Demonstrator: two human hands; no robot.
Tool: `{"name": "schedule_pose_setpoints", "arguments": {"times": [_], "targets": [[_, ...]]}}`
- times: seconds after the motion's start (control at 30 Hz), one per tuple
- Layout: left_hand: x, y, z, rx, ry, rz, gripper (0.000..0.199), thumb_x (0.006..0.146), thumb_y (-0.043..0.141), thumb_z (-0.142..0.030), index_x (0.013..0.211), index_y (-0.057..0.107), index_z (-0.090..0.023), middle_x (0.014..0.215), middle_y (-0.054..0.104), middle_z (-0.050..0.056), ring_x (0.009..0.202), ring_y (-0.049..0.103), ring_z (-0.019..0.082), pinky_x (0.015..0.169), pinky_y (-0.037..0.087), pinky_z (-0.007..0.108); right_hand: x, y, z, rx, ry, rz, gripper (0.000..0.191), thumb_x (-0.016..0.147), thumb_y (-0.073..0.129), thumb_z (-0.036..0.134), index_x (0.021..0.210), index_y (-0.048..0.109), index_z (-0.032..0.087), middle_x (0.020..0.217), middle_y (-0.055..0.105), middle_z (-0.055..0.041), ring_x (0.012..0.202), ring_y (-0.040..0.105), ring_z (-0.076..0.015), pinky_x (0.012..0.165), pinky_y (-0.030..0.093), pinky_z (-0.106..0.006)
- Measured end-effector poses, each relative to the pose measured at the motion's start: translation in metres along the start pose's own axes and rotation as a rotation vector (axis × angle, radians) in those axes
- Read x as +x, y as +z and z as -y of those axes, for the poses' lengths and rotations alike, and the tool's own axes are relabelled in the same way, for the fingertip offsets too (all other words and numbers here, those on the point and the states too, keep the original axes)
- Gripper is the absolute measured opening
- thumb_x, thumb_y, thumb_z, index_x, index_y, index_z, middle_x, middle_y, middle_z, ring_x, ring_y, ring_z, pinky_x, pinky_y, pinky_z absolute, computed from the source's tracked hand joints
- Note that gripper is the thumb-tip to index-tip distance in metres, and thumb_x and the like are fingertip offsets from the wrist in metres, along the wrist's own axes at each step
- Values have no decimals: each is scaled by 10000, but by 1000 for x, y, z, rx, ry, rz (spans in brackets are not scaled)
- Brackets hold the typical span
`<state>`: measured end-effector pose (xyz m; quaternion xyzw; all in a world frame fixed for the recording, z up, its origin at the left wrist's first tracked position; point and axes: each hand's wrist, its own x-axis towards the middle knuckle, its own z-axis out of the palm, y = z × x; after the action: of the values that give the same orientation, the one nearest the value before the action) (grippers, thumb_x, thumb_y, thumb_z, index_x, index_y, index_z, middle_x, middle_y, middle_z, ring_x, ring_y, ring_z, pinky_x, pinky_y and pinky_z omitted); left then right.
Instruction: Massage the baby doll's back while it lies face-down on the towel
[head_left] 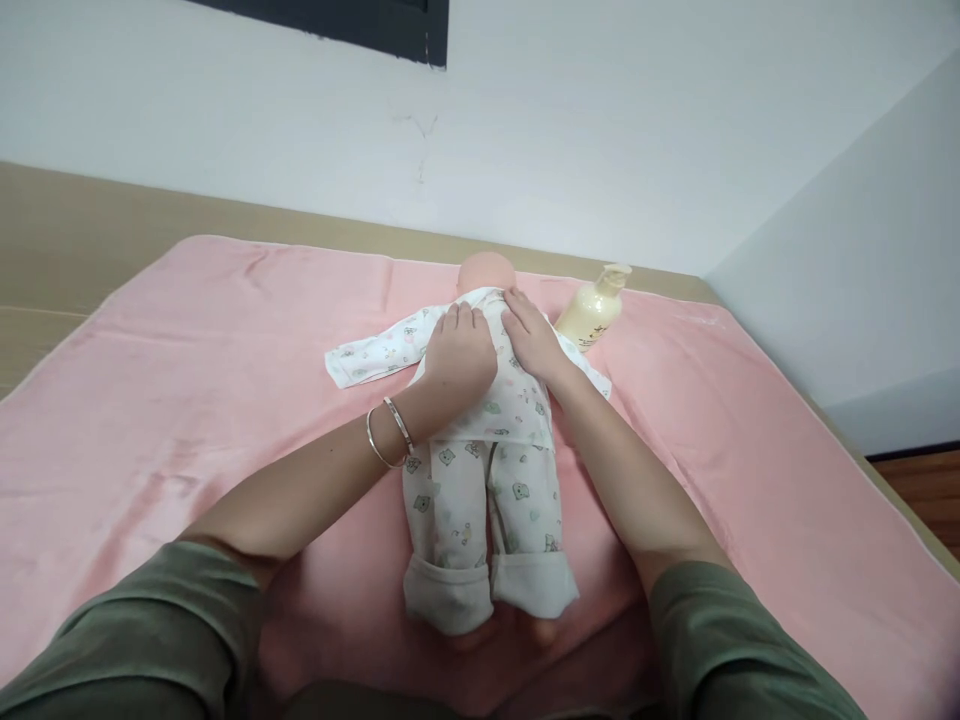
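A baby doll (487, 272) lies stretched out with its bald head at the far end and its feet near me. It wears a white printed shirt (517, 415) and matching trousers (459, 500) with turned-up cuffs. My left hand (460, 355) rests on the upper part of the shirt, fingers side by side and a little bent, pointing away from me. Flat on the shirt's right shoulder lies my right hand (534, 340), its fingers extended toward the collar. Neither hand holds anything visible. The doll's face is out of sight.
Under the doll spreads a pink sheet (225, 400) with creases. A cream pump bottle (592, 308) stands tilted beside the doll's right-hand sleeve. The wooden edge (315, 225) of the surface meets a white wall at the back.
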<state>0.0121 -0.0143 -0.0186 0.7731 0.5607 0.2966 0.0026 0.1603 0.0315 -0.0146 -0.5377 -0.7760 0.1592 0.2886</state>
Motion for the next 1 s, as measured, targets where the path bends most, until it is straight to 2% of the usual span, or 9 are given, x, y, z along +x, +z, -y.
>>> {"name": "schedule_pose_setpoints", "arguments": {"times": [0.13,0.2,0.3,0.4,0.53,0.7,0.83,0.93,1.0], "targets": [[5,2,1,-42,-21,-4,365,933,362,-149,1167,616,-30,1291,614,288,1327,522,370,1169,339,527,-9,0,27,-325,74,31,631,1030,258,333,1505,373,-65,1546,437,-293,1470,415,-359,1234,318,-530],[14,-1,7,-55,-32,22,354,943,363,-189,1113,634,-39,1219,645,277,1250,566,373,1125,391,521,-19,3,45,-454,85,23,586,1030,264,282,1452,424,-91,1486,488,-324,1429,458,-381,1204,347,-534],[28,-6,23,-136,-89,65,348,934,342,-196,1054,655,-101,1122,701,202,1095,635,319,1026,479,464,-31,7,64,-538,81,6,529,1036,276,256,1404,484,-63,1454,528,-308,1425,463,-368,1191,365,-497],[34,-8,30,-158,-122,89,390,944,296,-196,1054,662,-119,1131,710,185,1075,645,307,1007,489,452,-30,3,66,-518,124,25,487,1043,292,282,1342,552,-2,1354,612,-271,1356,529,-350,1139,422,-465],[17,-10,11,38,-44,88,398,944,320,-172,1150,630,-29,1220,649,270,1211,583,387,1067,432,526,-14,-10,43,-338,122,80,477,1052,288,369,1299,593,97,1375,614,-209,1299,564,-335,1083,465,-466],[-3,-24,-16,206,76,170,368,906,397,-121,1172,622,-6,1164,649,275,1143,606,392,937,495,480,-3,-11,25,-342,39,72,502,1054,294,353,1348,533,25,1401,592,-224,1308,536,-334,1133,405,-460],[15,-30,3,90,6,220,282,927,397,-160,986,664,-93,1041,685,214,1032,655,332,931,511,430,-22,-2,49,-542,19,22,459,1058,302,318,1286,571,25,1274,650,-232,1208,582,-348,1073,439,-463],[31,-26,23,-22,-82,236,298,938,367,-190,982,654,-123,1067,699,193,1014,658,317,923,519,423,-37,4,68,-673,-14,41,370,1030,331,232,1155,631,56,1098,677,-230,1063,623,-343,964,483,-443],[34,-22,27,-41,-115,206,333,948,333,-197,1006,653,-120,1083,699,196,1013,653,318,915,520,432,-39,7,71,-684,-46,51,347,1006,340,177,1145,634,55,1074,668,-229,1046,621,-340,965,478,-440]]}}
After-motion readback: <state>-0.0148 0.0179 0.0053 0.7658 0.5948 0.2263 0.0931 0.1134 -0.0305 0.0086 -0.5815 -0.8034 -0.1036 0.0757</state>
